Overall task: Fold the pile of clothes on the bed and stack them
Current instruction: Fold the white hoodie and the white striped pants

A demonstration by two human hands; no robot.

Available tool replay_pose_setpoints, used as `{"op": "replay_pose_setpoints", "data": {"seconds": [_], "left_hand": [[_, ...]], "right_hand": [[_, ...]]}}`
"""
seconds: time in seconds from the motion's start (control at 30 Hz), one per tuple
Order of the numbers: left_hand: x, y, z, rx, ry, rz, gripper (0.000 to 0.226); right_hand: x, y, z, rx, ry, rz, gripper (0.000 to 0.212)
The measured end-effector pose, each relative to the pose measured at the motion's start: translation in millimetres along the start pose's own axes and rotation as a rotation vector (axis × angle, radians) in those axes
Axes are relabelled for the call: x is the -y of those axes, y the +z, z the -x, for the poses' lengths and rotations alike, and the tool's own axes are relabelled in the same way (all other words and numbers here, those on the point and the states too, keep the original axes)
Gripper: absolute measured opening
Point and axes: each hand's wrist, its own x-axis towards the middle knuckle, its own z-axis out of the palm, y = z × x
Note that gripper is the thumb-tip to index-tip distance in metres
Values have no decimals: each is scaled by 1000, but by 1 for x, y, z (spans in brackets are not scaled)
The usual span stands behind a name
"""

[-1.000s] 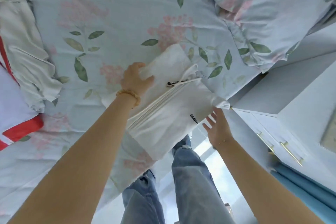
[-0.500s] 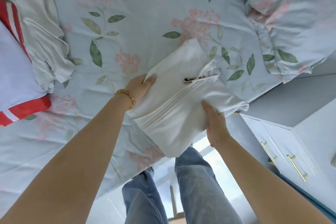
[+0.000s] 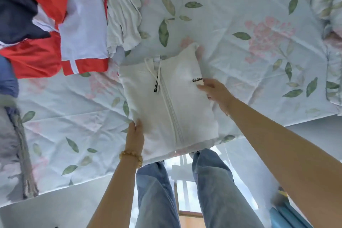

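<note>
You are holding the folded white zip jacket [image 3: 166, 102] over the bed's [image 3: 240, 15] near edge, left hand [image 3: 136, 136] gripping its lower-left edge, right hand [image 3: 215, 89] pinching its right edge. It is looking soft and light, likely to sag; supporting both sides should be keeping the fold.
</note>
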Motion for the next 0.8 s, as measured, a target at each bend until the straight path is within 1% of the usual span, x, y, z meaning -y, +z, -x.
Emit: {"op": "replay_pose_setpoints", "data": {"seconds": [0.03,0.1,0.13,0.17,0.2,0.23,0.33,0.4,0.53,0.67,0.8], "left_hand": [[5,-4,-7,-5,-45,29,34],[11,-10,-20,24,-78,103,48],[11,-10,-24,62,-63,130,47],[9,-9,-26,103,-40,148,41],[7,-6,-30,127,-11,166,34],[3,-3,-32,141,10,186,33],[-4,9,-40,169,26,257,47],[-8,14,-42,167,8,314,46],[-15,13,-36,160,55,352,40],[-22,-15,-18,154,90,413,32],[-26,-67,3,125,124,492,27]], "right_hand": [[-9,3,-5,-37,10,39,47],[-20,6,-6,-74,6,82,54],[-23,8,-5,-77,-4,100,58],[-23,9,-3,-75,-14,100,61],[-23,11,-3,-71,-20,79,62],[-22,13,-4,-59,-24,50,62],[-16,27,-8,48,-26,24,59],[-14,37,-11,101,-44,14,58],[-13,45,-6,74,-74,-68,53],[-6,60,18,93,-82,-120,48],[16,98,48,128,-123,-100,47]]}}
